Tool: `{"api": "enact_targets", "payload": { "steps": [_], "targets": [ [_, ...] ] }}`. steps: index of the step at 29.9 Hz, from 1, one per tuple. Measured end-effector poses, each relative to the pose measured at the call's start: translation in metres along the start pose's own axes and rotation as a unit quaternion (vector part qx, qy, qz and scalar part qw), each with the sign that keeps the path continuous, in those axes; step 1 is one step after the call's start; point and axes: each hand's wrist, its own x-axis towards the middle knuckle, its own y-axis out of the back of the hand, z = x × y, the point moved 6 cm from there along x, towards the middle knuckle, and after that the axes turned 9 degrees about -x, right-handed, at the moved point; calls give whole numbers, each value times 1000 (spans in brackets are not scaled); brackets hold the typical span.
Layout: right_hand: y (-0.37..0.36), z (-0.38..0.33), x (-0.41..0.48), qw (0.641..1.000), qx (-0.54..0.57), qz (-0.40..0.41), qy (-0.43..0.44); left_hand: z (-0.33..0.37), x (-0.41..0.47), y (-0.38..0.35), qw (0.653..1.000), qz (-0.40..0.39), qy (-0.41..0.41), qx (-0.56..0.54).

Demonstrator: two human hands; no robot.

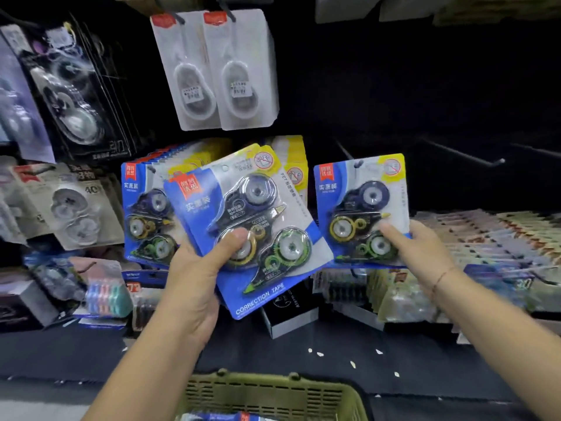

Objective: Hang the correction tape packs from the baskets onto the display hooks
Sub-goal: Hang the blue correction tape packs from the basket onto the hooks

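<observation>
Correction tape packs: the nearest ones (212,417) lie in the basket at 6 o'clock, only their top edges in view.
Basket: olive plastic (273,390), slotted wall, on the floor below the arms.
Left grip: left grip (194,287) at 8 o'clock of centre, clenched on a fanned stack of packs (261,226), thumb pressed on the front blister, fingers hidden behind.
Right grip: right grip (416,253) at 3 o'clock, pinching the lower right corner of a single pack (361,208); a dark peg tip seems to show at its hang hole, but I cannot tell if it is seated.
Handling: likely light; stiff card backing with a glossy clear blister that could slide pack on pack, so the tilted stack may slip.
Where to hold: probably best by the bottom edge or a lower corner, which leaves the punched hole at 12 o'clock free for the peg.
Hung row: same blue packs (145,214) already on a hook at 9 o'clock, just behind the stack.
Free hooks: bare pegs (461,153) at 2 o'clock, well apart from the hands.
Surface: lower shelf crammed with flat stock (485,238) at 3 o'clock.
Room: dark backboard (425,86); white packs (212,71) hang at 12 o'clock.
</observation>
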Motion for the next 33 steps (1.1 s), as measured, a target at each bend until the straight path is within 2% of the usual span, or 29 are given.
{"api": "enact_targets", "payload": {
  "steps": [7, 11, 21, 23, 27, 30, 33],
  "targets": [
    [-17, -4, 64, 993, -110, 34, 15, -13, -19, 4, 999, 25, 17, 9],
    [-35, 2, 103, 988, -147, 45, -31, -13, -25, 11, 999, 31, 24, -3],
    [-79, 4, 197, 974, -163, 71, -140, -20, 11, 13, 999, 5, 21, -29],
    [-83, 6, 208, 975, -133, 65, -164, -22, 11, 13, 999, -3, 21, -27],
    [-90, 15, 215, 970, -151, 24, -191, -25, 10, 15, 999, -1, 26, -21],
    [-76, -2, 181, 970, -162, 80, -163, -20, 4, 14, 999, -4, 27, -19],
    [-53, -41, 113, 989, -71, 124, -26, -17, -7, 13, 1000, 0, 18, -8]
  ]
}}
